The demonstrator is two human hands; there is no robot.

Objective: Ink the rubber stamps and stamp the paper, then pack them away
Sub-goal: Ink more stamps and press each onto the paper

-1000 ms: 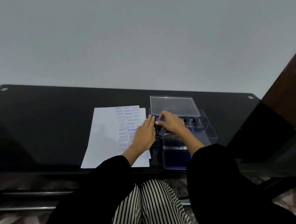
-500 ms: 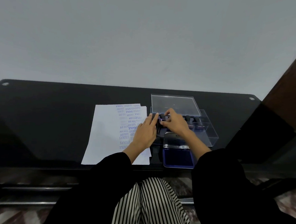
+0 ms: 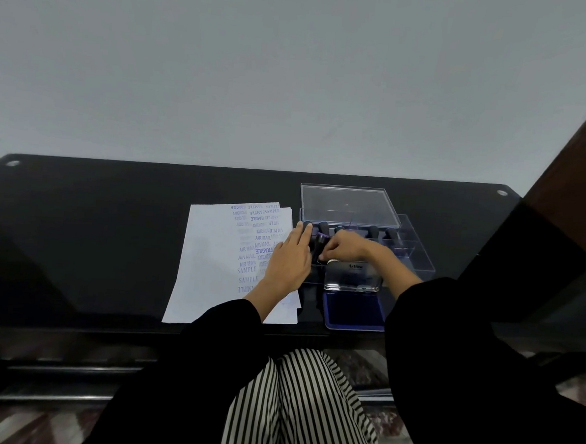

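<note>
A white paper point(image 3: 214, 258) covered in blue stamp prints lies on the black table. To its right stands a clear plastic case point(image 3: 416, 255) holding a row of black-handled stamps point(image 3: 373, 232), its lid point(image 3: 349, 204) open behind. My right hand point(image 3: 346, 247) pinches a black stamp point(image 3: 319, 245) at the case's left end. My left hand point(image 3: 287, 261) lies flat, fingers together, against the case's left side and over the paper's right edge. The open blue ink pad point(image 3: 353, 309) lies in front of the case, its shiny lid point(image 3: 353, 277) turned back.
The black glass table point(image 3: 95, 237) has its front edge just below the paper. A dark wooden post point(image 3: 576, 170) rises at the right. My striped trousers point(image 3: 301, 404) show below the table edge.
The view has tilted a little. My right hand has shifted slightly with the stamp at the case's left end. My left hand has stayed beside the case.
</note>
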